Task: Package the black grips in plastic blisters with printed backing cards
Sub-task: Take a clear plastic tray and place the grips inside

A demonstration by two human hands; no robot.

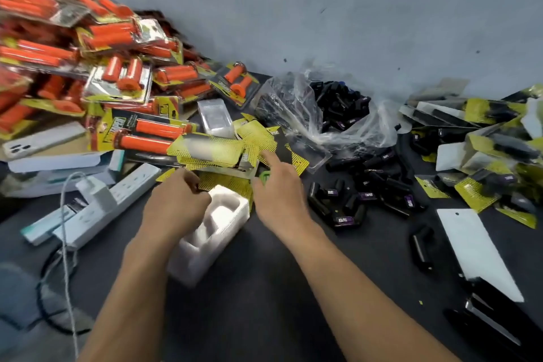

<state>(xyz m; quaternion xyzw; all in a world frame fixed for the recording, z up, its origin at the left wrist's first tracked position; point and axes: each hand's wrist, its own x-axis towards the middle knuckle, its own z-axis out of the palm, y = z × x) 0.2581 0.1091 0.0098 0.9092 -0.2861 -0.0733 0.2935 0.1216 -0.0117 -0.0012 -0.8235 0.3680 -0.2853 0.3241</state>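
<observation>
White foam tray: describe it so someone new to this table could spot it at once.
From the pile of orange packs on the left, come down to the left hand. The foam tray lies partly under it, between the forearms. Unlike the flat power strip to its left, it is a thick white block with moulded hollows.

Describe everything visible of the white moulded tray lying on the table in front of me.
The white moulded tray is a thick oblong block that looks like foam or matt plastic. Rounded, stepped recesses are sunk in its top, and they look empty. It lies flat on the dark table, turned diagonally, with its near end toward the lower left. The left hand, fingers curled, covers its far left edge. Its far end meets the yellow backing cards. Blur hides finer detail.
</observation>
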